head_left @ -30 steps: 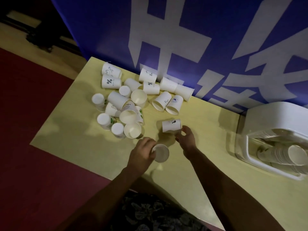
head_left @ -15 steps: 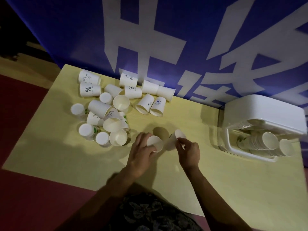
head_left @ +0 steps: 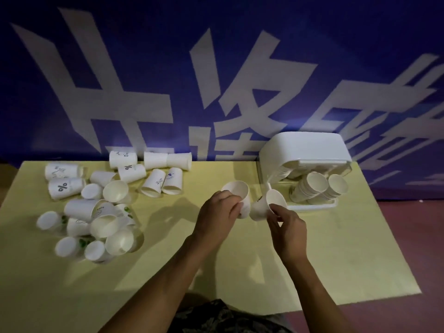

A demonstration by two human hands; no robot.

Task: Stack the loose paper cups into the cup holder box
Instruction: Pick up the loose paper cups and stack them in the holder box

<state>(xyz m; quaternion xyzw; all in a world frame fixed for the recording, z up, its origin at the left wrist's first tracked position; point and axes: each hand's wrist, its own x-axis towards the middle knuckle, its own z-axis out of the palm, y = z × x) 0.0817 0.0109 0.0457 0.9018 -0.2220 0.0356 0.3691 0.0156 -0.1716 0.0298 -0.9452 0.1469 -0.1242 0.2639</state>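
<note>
**Two cups lifted, one in each hand, close to the box**

Head view: a second ago only the left hand held a cup low over the surface while the right hand reached for a cup lying on its side; half a second ago both cups were gripped near each other. Now both are raised in the centre of the frame, just left of the cup holder box.

The left hand [head_left: 219,210] has its fingers curled and clamped round the left cup [head_left: 237,192], whose mouth faces up and away from the camera. The right hand [head_left: 286,221] pinches the right cup [head_left: 268,204] near its rim, fingers closed on the cup wall, mouth tilted toward the box. The two cups sit just beside each other, nearly touching; whether they do touch I cannot tell.

The cup holder box [head_left: 305,150] stands at the right of the yellow surface [head_left: 240,272], against the blue banner [head_left: 168,68]. Nested stacks of cups [head_left: 319,186] already lie in its open front, mouths toward the camera.

At the left of the frame a pile of loose cups [head_left: 101,205] is spread over the surface, some on their sides, some bottom up, so most of the work appears to be ahead.

Judging by the pairing, the step in hand is nesting one cup into the other before sliding them onto a stack in the box. The mouths would need to face the same way first.
</note>
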